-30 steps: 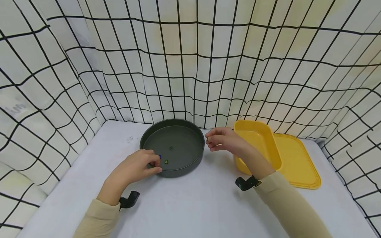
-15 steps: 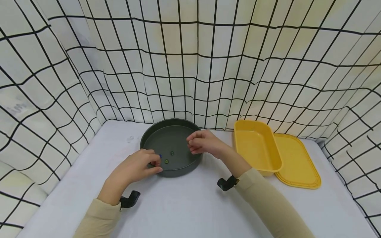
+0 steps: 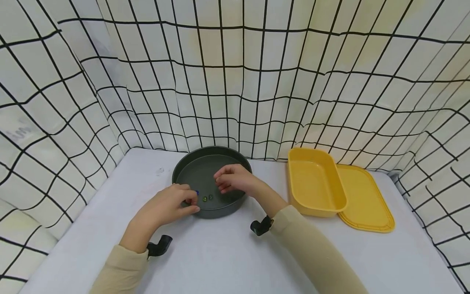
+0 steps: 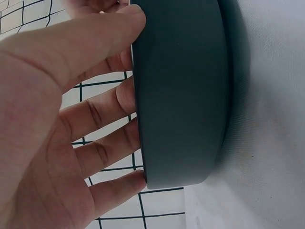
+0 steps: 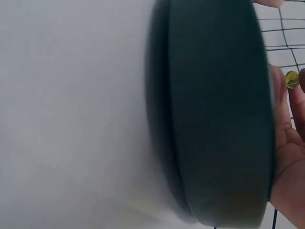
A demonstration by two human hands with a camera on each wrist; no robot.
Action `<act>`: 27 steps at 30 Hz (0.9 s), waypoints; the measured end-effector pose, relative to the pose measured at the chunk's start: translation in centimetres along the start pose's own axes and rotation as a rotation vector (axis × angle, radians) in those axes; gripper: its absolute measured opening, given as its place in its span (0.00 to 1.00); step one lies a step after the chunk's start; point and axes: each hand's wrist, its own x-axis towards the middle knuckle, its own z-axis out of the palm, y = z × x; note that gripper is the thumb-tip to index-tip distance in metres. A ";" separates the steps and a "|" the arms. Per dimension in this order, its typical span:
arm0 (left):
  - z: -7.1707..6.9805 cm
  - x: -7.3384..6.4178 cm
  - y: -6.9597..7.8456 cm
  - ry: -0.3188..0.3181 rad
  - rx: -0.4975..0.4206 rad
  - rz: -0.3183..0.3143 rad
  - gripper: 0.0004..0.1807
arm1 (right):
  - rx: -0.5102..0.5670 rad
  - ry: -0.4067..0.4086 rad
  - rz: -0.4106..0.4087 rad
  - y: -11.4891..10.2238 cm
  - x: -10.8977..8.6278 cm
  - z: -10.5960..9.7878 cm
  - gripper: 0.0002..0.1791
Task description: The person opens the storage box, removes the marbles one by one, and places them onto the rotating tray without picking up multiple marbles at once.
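Note:
In the head view a round dark grey pan [image 3: 216, 213] stands on the white table. My left hand [image 3: 165, 207] grips its near left rim, the thumb [image 4: 112, 31] on the wall side and the other fingers reaching over the edge. A blue marble [image 3: 197, 192] shows beside my left fingertips, partly hidden. On the pan floor lie a green marble [image 3: 205, 199] and a dark clear marble [image 3: 211, 197]. My right hand [image 3: 235, 179] is over the pan's right side, pinching a yellow-green glass marble [image 5: 292, 79] between its fingertips.
To the right of the pan stands a yellow rectangular container [image 3: 317, 181], and its flat yellow lid [image 3: 367, 200] lies beside it. White walls with a black grid net [image 3: 235, 81] enclose the table [image 3: 227, 253] at the back and sides.
My right hand has moved left, from beside the yellow container to over the pan. The dark marble has rolled towards the near side, next to the green one. My left hand stays put.

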 end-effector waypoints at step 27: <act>0.0 0.0 -0.2 -0.003 0.003 -0.002 0.10 | -0.329 -0.074 0.055 0.0 0.8 0.8 0.10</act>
